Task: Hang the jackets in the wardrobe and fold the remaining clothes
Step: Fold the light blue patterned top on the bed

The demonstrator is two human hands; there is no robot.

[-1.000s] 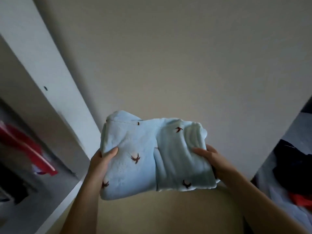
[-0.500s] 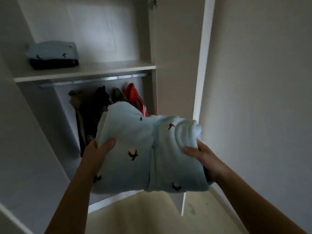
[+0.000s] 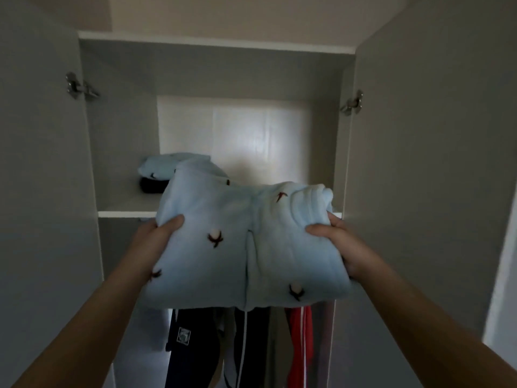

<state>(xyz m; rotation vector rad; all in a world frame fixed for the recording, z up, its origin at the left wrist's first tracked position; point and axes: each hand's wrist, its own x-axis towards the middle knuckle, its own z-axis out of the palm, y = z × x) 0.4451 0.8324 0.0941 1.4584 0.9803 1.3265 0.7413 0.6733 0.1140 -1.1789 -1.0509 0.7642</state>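
A folded light-blue fleece garment with small dark motifs (image 3: 237, 242) is held up in front of the open wardrobe, at the height of its upper shelf (image 3: 126, 213). My left hand (image 3: 156, 242) grips its left edge, thumb on top. My right hand (image 3: 341, 247) grips its right edge the same way. On the shelf behind it lies a folded light-blue garment (image 3: 162, 166) on top of a dark folded one (image 3: 152, 186). Below the bundle hang jackets: a dark one (image 3: 190, 345) and a red one (image 3: 300, 345).
Both wardrobe doors stand open, the left door (image 3: 39, 191) and the right door (image 3: 430, 177), with metal hinges near their tops. The shelf's right half shows bare back panel (image 3: 265, 135).
The view has swung from the wall to face the wardrobe squarely. The folded blue garment, still held in both hands, has come up to the shelf's height.
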